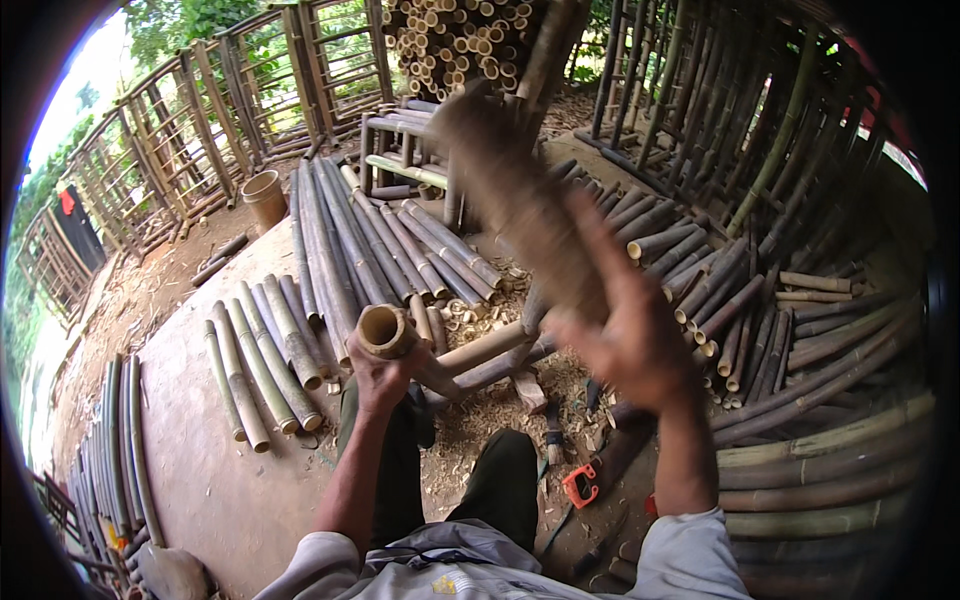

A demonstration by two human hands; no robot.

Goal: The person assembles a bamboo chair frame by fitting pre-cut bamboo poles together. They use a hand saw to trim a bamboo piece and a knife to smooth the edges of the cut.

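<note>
I have my left grip [383,376] wrapped around a hollow bamboo tube [384,348]. My right grip [640,345] clasps a thick, motion-blurred wooden piece [520,205] above the ground.

Round brown container [265,205] near bamboo fence [302,70]; stacked tubes [460,45] at back.

Head-worn fisheye view, looking down and forward, with bare left hand [385,375] and bare right hand [640,345] close; the dark curved rim [925,75] perhaps hides some edges.
</note>
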